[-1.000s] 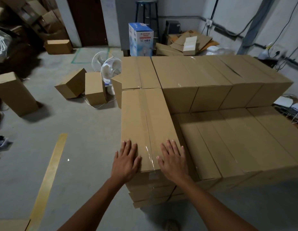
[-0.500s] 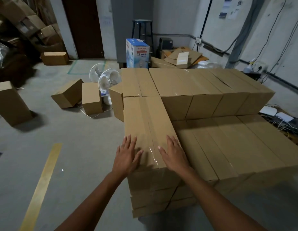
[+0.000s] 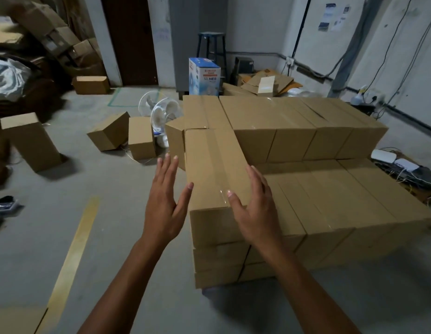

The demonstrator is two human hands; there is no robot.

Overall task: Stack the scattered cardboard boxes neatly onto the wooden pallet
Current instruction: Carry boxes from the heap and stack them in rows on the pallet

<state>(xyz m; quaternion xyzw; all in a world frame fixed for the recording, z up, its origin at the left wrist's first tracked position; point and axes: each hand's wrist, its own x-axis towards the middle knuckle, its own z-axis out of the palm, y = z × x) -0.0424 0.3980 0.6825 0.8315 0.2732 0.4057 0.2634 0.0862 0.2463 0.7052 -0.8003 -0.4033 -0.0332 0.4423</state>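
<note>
Lifted off top box (image 3: 214, 169): left hand (image 3: 165, 201), right hand (image 3: 254, 210), both flat, empty. Stacked: most cartons (image 3: 306, 116). Outstanding: loose boxes (image 3: 108, 131) on floor (image 3: 65, 201).

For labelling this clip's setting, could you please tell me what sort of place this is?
Probably a storeroom or small warehouse: bare concrete floor with a yellow line, a stack of taped cardboard boxes, and loose cartons piled against the left wall.

Storeroom or warehouse: bare concrete floor (image 3: 53, 237) (yellow line (image 3: 72, 256) painted), stacked cardboard boxes (image 3: 306, 121), exposed wall cables (image 3: 402, 32).
</note>
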